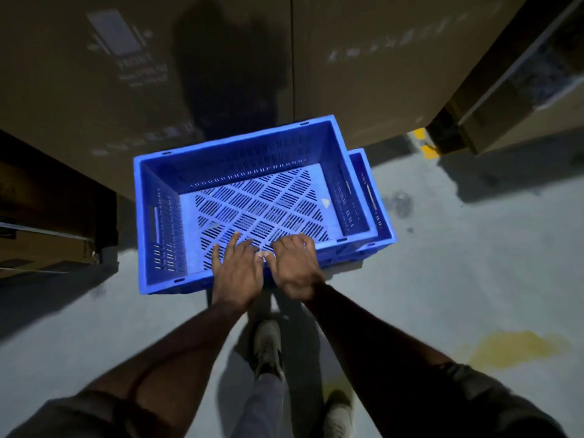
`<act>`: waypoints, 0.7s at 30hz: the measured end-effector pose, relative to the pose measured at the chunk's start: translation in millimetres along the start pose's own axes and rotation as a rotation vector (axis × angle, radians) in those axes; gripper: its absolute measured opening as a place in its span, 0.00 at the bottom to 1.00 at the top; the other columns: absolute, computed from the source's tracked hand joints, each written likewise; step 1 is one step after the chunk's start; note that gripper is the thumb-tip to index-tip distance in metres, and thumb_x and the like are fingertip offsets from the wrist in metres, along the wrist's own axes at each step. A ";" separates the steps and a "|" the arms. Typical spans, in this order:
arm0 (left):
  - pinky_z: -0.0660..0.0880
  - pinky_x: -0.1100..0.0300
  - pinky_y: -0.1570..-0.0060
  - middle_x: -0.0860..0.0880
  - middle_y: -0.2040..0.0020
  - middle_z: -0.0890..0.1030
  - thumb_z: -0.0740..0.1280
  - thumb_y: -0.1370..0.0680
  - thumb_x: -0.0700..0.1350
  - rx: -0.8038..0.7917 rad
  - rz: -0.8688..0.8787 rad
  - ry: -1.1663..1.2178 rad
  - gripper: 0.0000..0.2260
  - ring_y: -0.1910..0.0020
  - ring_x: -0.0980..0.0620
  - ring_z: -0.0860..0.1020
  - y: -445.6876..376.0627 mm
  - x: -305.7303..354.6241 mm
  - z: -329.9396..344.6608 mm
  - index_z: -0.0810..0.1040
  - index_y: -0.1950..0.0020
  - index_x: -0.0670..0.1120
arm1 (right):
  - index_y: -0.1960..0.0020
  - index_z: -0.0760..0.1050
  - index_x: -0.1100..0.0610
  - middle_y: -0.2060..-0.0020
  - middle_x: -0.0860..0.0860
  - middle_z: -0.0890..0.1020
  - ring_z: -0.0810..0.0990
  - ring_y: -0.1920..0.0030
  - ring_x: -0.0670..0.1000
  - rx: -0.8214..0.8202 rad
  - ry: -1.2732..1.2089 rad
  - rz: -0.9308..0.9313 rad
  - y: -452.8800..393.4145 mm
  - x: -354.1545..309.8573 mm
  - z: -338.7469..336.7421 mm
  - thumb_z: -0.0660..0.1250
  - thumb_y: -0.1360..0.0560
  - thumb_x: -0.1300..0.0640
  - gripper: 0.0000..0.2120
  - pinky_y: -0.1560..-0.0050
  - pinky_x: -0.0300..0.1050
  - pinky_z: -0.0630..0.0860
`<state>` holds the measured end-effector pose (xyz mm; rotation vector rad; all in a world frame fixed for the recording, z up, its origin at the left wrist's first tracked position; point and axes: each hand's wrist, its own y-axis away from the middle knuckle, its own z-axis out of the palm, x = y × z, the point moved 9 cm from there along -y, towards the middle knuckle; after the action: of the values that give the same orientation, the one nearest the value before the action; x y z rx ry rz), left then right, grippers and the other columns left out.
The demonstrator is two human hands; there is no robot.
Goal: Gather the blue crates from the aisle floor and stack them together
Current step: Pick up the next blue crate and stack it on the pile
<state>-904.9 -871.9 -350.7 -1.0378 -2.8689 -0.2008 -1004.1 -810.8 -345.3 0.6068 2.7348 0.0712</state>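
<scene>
An empty blue slotted crate sits askew on top of a second blue crate, whose right end and near corner stick out beneath it. Both stand on the grey aisle floor against cardboard boxes. My left hand lies over the upper crate's near rim with its fingers spread and straight, reaching into the crate. Right beside it, my right hand is on the same rim with its fingers curled over the edge. The two hands almost touch.
Tall cardboard boxes form a wall right behind the crates. A dark shelf unit stands at the left and another box stack at the right. My feet are on the floor below the crates, near a yellow stain.
</scene>
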 end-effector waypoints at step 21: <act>0.45 0.41 0.24 0.51 0.22 0.59 0.49 0.18 0.58 -0.369 0.139 0.066 0.23 0.21 0.49 0.49 -27.5 140.0 21.4 0.66 0.27 0.48 | 0.37 0.75 0.54 0.46 0.52 0.81 0.76 0.45 0.57 0.043 0.078 0.173 9.3 141.8 -34.6 0.45 0.21 0.42 0.27 0.40 0.54 0.65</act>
<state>-1030.5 -801.4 -357.2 -1.2538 -2.7459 -0.7612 -1132.7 -742.2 -356.1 0.8694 2.7581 0.0797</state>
